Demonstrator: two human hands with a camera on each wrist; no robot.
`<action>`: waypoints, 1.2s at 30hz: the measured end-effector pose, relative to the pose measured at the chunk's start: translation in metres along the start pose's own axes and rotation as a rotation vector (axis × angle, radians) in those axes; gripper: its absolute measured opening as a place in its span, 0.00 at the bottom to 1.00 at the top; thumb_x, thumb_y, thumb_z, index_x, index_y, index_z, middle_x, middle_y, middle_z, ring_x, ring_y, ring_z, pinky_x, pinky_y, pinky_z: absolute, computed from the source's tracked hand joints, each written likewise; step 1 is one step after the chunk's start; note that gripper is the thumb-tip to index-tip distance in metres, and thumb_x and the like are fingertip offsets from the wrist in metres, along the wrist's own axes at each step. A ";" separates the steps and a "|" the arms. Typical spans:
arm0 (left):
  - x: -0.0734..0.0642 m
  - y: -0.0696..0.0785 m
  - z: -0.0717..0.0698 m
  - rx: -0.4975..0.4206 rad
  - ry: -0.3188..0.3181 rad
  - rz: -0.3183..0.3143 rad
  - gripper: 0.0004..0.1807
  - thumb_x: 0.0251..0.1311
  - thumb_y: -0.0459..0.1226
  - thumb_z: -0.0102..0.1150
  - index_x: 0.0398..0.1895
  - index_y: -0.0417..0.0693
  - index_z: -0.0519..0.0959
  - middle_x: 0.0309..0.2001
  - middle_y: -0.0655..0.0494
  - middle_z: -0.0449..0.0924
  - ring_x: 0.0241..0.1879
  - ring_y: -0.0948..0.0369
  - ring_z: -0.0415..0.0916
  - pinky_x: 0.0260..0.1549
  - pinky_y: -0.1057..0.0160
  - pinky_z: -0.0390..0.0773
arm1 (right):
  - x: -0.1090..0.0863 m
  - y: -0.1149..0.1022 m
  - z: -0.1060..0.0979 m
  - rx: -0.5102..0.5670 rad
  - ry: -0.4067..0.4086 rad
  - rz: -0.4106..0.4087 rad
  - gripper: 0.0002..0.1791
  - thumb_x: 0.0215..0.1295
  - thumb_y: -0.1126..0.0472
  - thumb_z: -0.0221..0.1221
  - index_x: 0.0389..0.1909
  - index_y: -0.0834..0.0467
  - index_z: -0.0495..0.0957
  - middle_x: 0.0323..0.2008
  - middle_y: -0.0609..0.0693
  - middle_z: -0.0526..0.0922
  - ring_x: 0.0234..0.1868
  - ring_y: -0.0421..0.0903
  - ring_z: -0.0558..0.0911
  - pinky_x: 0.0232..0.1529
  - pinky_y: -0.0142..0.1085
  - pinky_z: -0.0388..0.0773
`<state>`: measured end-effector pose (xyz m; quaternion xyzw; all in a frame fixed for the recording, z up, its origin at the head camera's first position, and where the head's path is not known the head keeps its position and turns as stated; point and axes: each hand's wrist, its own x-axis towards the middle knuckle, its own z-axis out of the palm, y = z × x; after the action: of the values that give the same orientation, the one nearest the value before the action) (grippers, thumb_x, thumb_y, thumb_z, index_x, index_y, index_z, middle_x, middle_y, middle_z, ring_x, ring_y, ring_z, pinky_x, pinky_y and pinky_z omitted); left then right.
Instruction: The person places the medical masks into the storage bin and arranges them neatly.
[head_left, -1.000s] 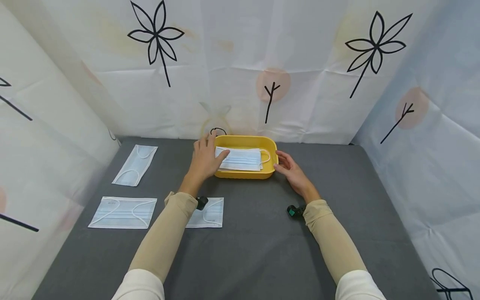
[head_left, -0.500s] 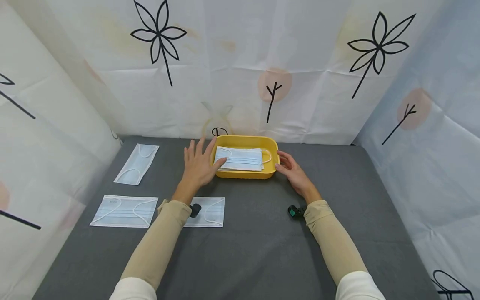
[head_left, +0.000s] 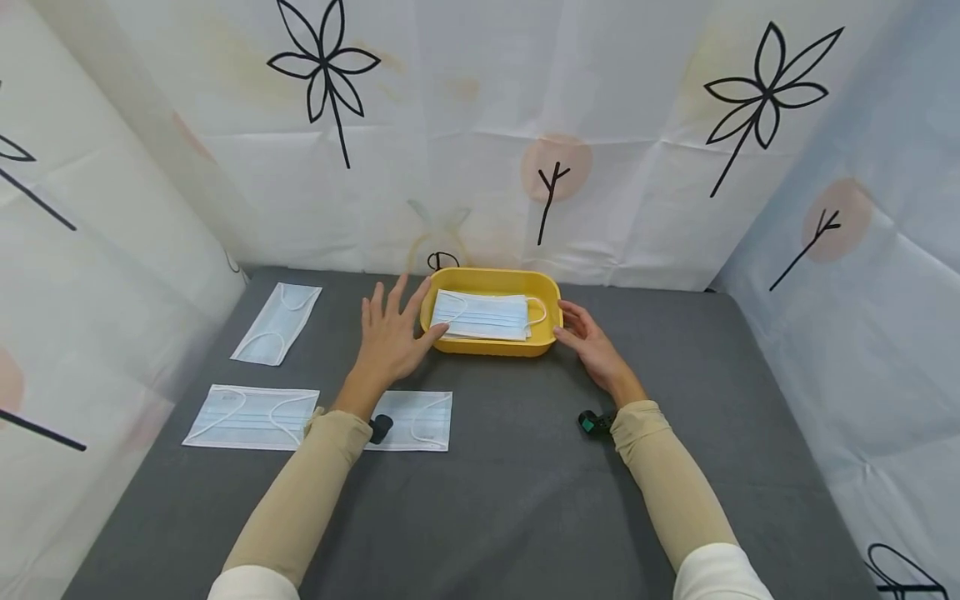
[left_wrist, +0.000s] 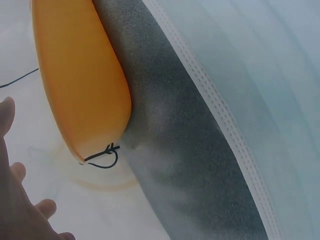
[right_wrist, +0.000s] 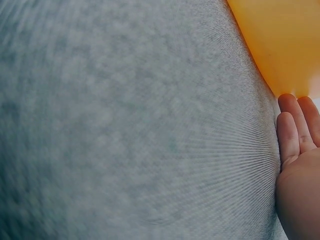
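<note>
A yellow tray (head_left: 491,346) stands near the back of the table, with blue-and-white face masks (head_left: 482,316) lying inside, apparently stacked. My left hand (head_left: 390,337) is spread at the tray's left end, its thumb by the near left rim; whether it touches the rim I cannot tell. In the left wrist view some fingers show apart from the tray's wall (left_wrist: 85,75). At the opposite end, my right hand (head_left: 596,350) rests its fingertips against the outer wall; the right wrist view shows the fingers (right_wrist: 295,117) fairly straight there.
On the left of the grey table (head_left: 517,508) lie one slanted face mask (head_left: 276,323) at the back and another face mask (head_left: 251,418) nearer. A third face mask (head_left: 420,421) is partly under my left wrist. A patterned cloth wall (head_left: 480,167) rises behind the tray.
My left hand has moved a little leftward and spread its fingers away from the masks in the tray. The right hand stays at the tray's right end. The head view has shifted slightly.
</note>
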<state>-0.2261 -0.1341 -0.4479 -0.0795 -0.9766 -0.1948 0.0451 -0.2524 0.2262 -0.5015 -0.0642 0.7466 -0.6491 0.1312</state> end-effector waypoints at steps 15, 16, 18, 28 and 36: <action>-0.029 -0.022 -0.011 0.030 -0.014 0.027 0.48 0.67 0.67 0.50 0.83 0.73 0.41 0.84 0.48 0.36 0.82 0.36 0.29 0.75 0.28 0.35 | 0.002 0.002 -0.001 -0.006 0.002 0.005 0.37 0.76 0.54 0.57 0.80 0.49 0.53 0.81 0.56 0.55 0.82 0.57 0.53 0.81 0.57 0.50; -0.030 -0.024 -0.011 0.033 -0.018 0.028 0.48 0.67 0.67 0.50 0.83 0.72 0.41 0.84 0.48 0.36 0.81 0.35 0.29 0.75 0.28 0.36 | 0.002 0.002 -0.001 -0.008 0.000 0.004 0.37 0.76 0.54 0.57 0.80 0.49 0.53 0.81 0.57 0.55 0.82 0.57 0.53 0.81 0.57 0.50; -0.032 -0.027 -0.011 0.033 -0.025 0.032 0.48 0.66 0.67 0.51 0.83 0.72 0.40 0.84 0.47 0.37 0.81 0.35 0.30 0.75 0.27 0.36 | 0.002 0.001 -0.001 -0.010 0.002 0.005 0.37 0.76 0.54 0.57 0.80 0.49 0.53 0.81 0.57 0.54 0.82 0.57 0.53 0.81 0.57 0.50; -0.047 -0.037 -0.008 0.039 -0.061 0.031 0.51 0.65 0.69 0.52 0.83 0.72 0.38 0.84 0.47 0.36 0.81 0.33 0.30 0.74 0.26 0.36 | 0.000 -0.001 0.000 -0.001 0.002 0.010 0.36 0.77 0.54 0.56 0.80 0.50 0.52 0.81 0.56 0.54 0.81 0.57 0.53 0.81 0.56 0.48; -0.062 -0.050 -0.004 0.009 -0.103 0.020 0.54 0.64 0.68 0.55 0.83 0.70 0.36 0.84 0.45 0.37 0.81 0.32 0.32 0.74 0.26 0.39 | 0.000 -0.001 0.000 0.006 0.003 0.011 0.36 0.77 0.55 0.56 0.80 0.50 0.53 0.81 0.56 0.54 0.82 0.57 0.53 0.81 0.56 0.50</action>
<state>-0.1736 -0.1893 -0.4699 -0.0990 -0.9776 -0.1857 -0.0028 -0.2521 0.2260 -0.5007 -0.0587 0.7451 -0.6508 0.1335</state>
